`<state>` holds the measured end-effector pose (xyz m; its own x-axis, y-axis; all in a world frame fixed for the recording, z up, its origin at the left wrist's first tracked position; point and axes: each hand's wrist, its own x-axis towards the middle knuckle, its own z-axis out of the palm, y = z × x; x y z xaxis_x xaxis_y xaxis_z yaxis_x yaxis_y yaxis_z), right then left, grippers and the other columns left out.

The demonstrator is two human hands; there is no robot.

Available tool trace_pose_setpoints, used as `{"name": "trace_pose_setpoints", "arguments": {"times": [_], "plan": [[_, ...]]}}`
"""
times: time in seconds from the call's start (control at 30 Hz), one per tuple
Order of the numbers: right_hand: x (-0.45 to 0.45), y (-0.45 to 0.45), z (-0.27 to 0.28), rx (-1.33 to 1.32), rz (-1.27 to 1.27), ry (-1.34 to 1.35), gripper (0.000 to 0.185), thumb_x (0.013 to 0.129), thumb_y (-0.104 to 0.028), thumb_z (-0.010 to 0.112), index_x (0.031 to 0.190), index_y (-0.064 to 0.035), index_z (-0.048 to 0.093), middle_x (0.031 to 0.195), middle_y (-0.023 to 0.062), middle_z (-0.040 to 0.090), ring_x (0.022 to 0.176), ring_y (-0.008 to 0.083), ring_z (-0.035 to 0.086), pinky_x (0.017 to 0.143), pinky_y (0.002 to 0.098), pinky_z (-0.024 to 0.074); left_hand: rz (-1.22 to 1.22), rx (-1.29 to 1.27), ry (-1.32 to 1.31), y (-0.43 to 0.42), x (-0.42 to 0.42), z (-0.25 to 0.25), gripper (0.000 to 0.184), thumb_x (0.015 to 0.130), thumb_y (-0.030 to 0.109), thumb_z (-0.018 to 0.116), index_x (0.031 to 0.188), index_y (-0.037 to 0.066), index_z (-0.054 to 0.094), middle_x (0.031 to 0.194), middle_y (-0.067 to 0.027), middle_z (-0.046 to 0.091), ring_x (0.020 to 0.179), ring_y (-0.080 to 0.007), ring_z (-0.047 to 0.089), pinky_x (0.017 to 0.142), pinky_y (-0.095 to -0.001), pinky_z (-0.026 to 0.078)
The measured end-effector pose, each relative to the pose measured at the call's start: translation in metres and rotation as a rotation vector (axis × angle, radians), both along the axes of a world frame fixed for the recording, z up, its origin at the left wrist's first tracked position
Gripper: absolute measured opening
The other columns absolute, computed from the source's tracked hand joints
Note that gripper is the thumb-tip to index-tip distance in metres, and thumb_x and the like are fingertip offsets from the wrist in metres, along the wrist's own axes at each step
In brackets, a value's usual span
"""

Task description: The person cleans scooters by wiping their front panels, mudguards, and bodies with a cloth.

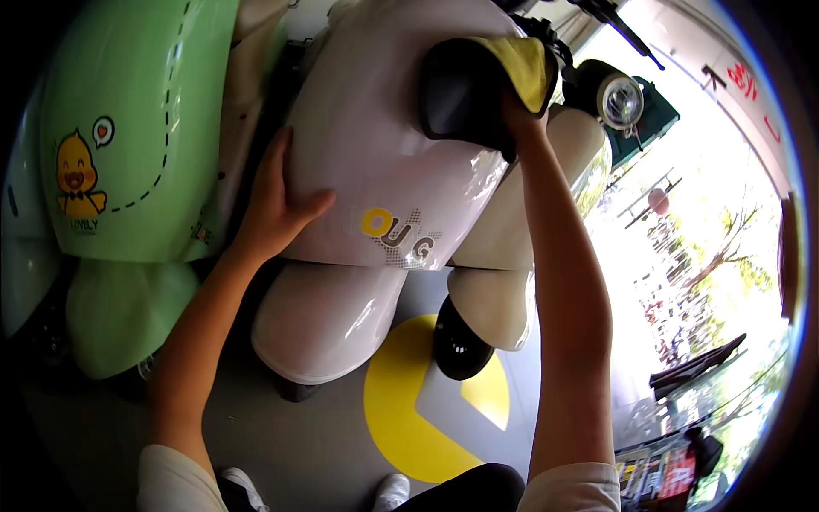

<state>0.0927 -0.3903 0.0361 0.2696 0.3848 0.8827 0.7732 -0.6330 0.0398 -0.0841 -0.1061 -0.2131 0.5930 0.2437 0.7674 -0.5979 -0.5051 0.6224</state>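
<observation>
In front of me stands a pale pinkish-white scooter (pixel 367 128) with a glossy front panel and lettering low on it. My left hand (pixel 281 205) rests against the panel's left side, thumb stretched out and fingers lying along the edge. Up at the panel's right side, my right hand (pixel 522 119) holds a black and yellow cloth (pixel 465 90) against the surface. Most of that hand's fingers are hidden by the cloth. Below the panel is the scooter's rounded front fender (pixel 328 320).
A green scooter (pixel 136 154) with a duck sticker stands close on the left. On the right is a cream scooter (pixel 490 222), with a round headlight (pixel 620 101) above it. The grey floor (pixel 299 444) bears a yellow marking (pixel 397 410). A bright glass front lies to the right.
</observation>
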Motion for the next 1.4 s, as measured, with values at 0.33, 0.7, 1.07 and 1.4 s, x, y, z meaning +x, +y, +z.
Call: {"name": "trace_pose_setpoints", "arguments": {"times": [0.33,0.7,1.07,1.4], "plan": [[-0.077,0.223,0.028,-0.792,-0.563,-0.245,0.055,0.092,-0.048,0.060,0.123,-0.0040,0.072,0.130,0.0174,0.068,0.130,0.0319,0.059,0.113,0.0461,0.0399,-0.163,-0.425,0.154,0.049,0.034,-0.044,0.063,0.109,0.050,0.044,0.150,0.003,0.044,0.140,-0.0158,0.058,0.131,-0.0243,0.055,0.114,-0.0370,0.038],[-0.153,0.203,-0.185,-1.204,-0.417,-0.385,0.069,0.096,-0.048,0.052,0.142,0.0036,0.057,0.149,0.0238,0.052,0.145,0.0388,0.041,0.124,0.0506,0.0235,-0.579,-1.139,0.307,0.069,0.040,-0.060,0.085,0.103,0.071,0.038,0.158,0.006,0.037,0.151,-0.0107,0.053,0.133,-0.0250,0.052,0.118,-0.0399,0.033],[-0.141,0.182,-0.127,-1.056,-0.214,-0.330,0.070,0.095,-0.054,0.057,0.138,0.0003,0.059,0.149,0.0197,0.054,0.145,0.0345,0.043,0.124,0.0468,0.0263,-0.319,-0.792,0.378,0.060,0.042,-0.090,0.084,0.106,0.063,0.038,0.162,0.001,0.028,0.169,-0.0149,0.027,0.156,-0.0268,0.026,0.126,-0.0371,0.021],[-0.063,0.147,0.030,-0.632,-0.242,-0.530,0.064,0.097,-0.056,0.057,0.144,-0.0121,0.058,0.147,0.0128,0.058,0.142,0.0330,0.047,0.121,0.0469,0.0318,-0.329,-0.457,0.261,0.041,0.025,-0.048,0.094,0.096,0.053,0.064,0.161,-0.002,0.024,0.164,-0.0253,0.033,0.154,-0.0334,0.029,0.125,-0.0414,0.025]]}}
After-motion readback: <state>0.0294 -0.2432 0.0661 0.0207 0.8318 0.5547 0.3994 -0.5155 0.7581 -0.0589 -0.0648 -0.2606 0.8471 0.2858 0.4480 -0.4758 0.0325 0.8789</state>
